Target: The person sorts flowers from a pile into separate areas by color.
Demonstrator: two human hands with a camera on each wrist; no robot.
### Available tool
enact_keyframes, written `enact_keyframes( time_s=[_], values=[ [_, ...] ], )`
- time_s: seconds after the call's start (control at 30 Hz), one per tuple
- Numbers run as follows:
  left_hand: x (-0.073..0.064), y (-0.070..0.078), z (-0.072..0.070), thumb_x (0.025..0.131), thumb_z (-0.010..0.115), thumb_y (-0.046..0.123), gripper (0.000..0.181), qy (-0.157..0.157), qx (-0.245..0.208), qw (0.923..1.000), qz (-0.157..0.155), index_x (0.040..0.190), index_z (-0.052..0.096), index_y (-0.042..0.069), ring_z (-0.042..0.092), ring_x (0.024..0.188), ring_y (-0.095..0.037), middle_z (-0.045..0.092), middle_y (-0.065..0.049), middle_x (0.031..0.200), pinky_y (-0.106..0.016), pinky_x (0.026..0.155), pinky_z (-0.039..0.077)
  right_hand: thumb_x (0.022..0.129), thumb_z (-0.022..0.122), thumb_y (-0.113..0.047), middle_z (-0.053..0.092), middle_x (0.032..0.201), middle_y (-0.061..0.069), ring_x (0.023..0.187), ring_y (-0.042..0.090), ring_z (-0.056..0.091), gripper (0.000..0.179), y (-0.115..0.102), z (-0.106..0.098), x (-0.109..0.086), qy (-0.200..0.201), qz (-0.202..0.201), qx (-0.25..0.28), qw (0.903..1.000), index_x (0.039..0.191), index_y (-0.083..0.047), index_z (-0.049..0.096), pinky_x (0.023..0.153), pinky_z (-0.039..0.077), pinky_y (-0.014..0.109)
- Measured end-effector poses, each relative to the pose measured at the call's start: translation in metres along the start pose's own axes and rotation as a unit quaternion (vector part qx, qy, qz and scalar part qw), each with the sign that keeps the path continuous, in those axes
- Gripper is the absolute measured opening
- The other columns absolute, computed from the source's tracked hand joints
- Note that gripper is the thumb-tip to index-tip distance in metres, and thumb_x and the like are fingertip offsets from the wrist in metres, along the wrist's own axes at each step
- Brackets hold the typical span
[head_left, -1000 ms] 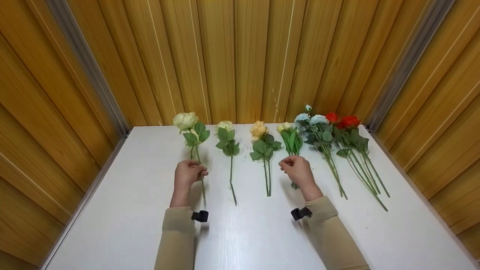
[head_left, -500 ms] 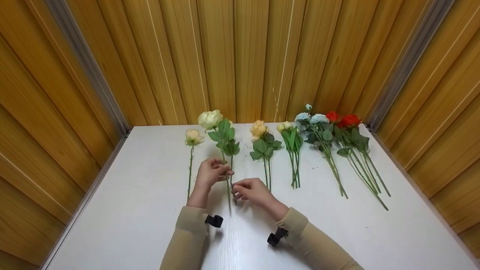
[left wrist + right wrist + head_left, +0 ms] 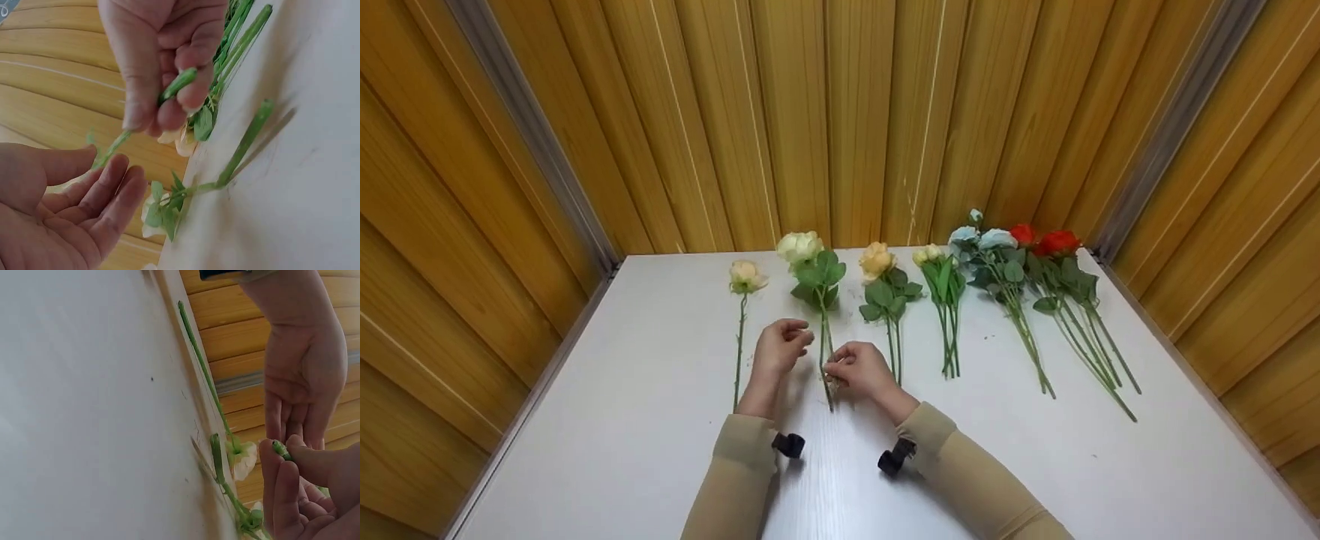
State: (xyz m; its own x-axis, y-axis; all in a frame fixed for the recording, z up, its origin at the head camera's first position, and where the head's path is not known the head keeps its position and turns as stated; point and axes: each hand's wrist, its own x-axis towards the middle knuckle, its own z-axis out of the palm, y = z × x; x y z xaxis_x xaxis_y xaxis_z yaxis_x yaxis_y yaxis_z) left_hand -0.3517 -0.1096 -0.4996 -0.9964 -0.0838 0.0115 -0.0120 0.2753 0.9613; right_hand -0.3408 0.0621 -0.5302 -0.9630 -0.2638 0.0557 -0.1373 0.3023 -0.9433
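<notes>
My right hand (image 3: 864, 373) pinches the lower stem of a cream-white rose (image 3: 799, 246) between thumb and fingers. The stem's cut end (image 3: 179, 84) sticks out of that grip in the left wrist view. My left hand (image 3: 781, 349) is just left of the stem, its fingers relaxed and slightly bent, holding nothing. Beneath the held rose a second green-leaved flower lies on the table; its bent stem (image 3: 244, 140) shows in the left wrist view. The held bloom mostly covers its head in the head view. A pale peach rose (image 3: 746, 276) lies to the left.
Rightward on the white table (image 3: 607, 420) lie peach-orange roses (image 3: 877, 260), pale yellow tulips (image 3: 947, 281), light blue flowers (image 3: 997, 238) and red flowers (image 3: 1057, 243). Wood-patterned panels (image 3: 802, 120) stand behind and at both sides.
The cream-white rose has moved right, over the second flower, and its head has lowered. The right hand came across and took its stem; the left hand has let go.
</notes>
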Motion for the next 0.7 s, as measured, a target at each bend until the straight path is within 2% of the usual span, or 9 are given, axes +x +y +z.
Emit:
enact_keyframes(
  time_s=[0.1,0.17,0.3,0.4,0.47,0.6,0.7],
  values=[
    [0.005,-0.008,-0.017,0.098,0.068,0.009,0.026,0.064,0.064,0.9959,0.008,0.12,0.07,-0.004,0.071,0.101,-0.033,0.073,-0.022,0.109,-0.04,0.084,0.059,0.09,0.076,-0.004,0.077,0.075,0.013,0.055,0.002,0.061,0.011,0.005,-0.002,0.009,0.011,0.036,0.007,0.9993,0.09,0.005,0.07,0.053,0.049,0.017],
    [0.007,-0.014,-0.028,0.098,0.068,0.01,0.026,0.097,0.093,0.9909,0.0,0.12,0.069,-0.004,0.068,0.104,-0.035,0.072,-0.023,0.111,-0.043,0.087,0.057,0.091,0.075,-0.004,0.077,0.077,0.015,0.056,0.003,0.063,0.011,0.007,-0.001,0.012,0.01,0.057,0.008,0.9983,0.091,0.006,0.071,0.053,0.049,0.017],
    [0.01,-0.027,-0.043,0.098,0.067,0.009,0.032,0.133,0.142,0.9801,-0.039,0.125,0.062,-0.006,0.063,0.112,-0.042,0.065,-0.027,0.119,-0.05,0.094,0.053,0.092,0.072,-0.001,0.075,0.082,0.022,0.056,0.008,0.063,0.019,0.01,0.001,0.015,-0.012,0.096,0.033,0.9948,0.104,0.012,0.065,0.053,0.053,0.022],
    [0.009,-0.033,-0.051,0.097,0.067,0.012,0.039,0.132,0.19,0.9699,-0.075,0.129,0.057,-0.008,0.058,0.117,-0.048,0.06,-0.032,0.123,-0.055,0.098,0.051,0.094,0.069,0.001,0.072,0.087,0.023,0.055,0.012,0.063,0.032,0.011,0.003,0.014,-0.036,0.124,0.052,0.9902,0.121,0.012,0.054,0.052,0.055,0.027],
    [0.007,-0.036,-0.054,0.097,0.068,0.014,0.042,0.123,0.223,0.9624,-0.095,0.129,0.055,-0.01,0.056,0.119,-0.051,0.058,-0.034,0.125,-0.058,0.099,0.05,0.095,0.068,-0.001,0.072,0.086,0.02,0.054,0.013,0.064,0.04,0.009,0.004,0.014,-0.047,0.135,0.042,0.9889,0.129,0.01,0.049,0.051,0.056,0.028],
    [0.004,-0.039,-0.059,0.096,0.066,0.012,0.05,0.092,0.256,0.9543,-0.125,0.133,0.047,-0.016,0.052,0.125,-0.056,0.053,-0.04,0.129,-0.062,0.104,0.048,0.096,0.071,-0.01,0.071,0.071,0.012,0.048,0.012,0.062,0.047,0.003,0.005,0.016,-0.055,0.126,-0.051,0.9892,0.135,0.007,0.051,0.047,0.055,0.026],
    [0.003,-0.041,-0.06,0.095,0.064,0.006,0.055,0.076,0.258,0.9533,-0.137,0.138,0.041,-0.019,0.05,0.128,-0.058,0.049,-0.042,0.133,-0.062,0.108,0.046,0.096,0.072,-0.015,0.068,0.062,0.007,0.043,0.011,0.059,0.048,-0.002,0.006,0.017,-0.067,0.106,-0.129,0.9837,0.134,0.007,0.053,0.044,0.053,0.026]
  ],
)
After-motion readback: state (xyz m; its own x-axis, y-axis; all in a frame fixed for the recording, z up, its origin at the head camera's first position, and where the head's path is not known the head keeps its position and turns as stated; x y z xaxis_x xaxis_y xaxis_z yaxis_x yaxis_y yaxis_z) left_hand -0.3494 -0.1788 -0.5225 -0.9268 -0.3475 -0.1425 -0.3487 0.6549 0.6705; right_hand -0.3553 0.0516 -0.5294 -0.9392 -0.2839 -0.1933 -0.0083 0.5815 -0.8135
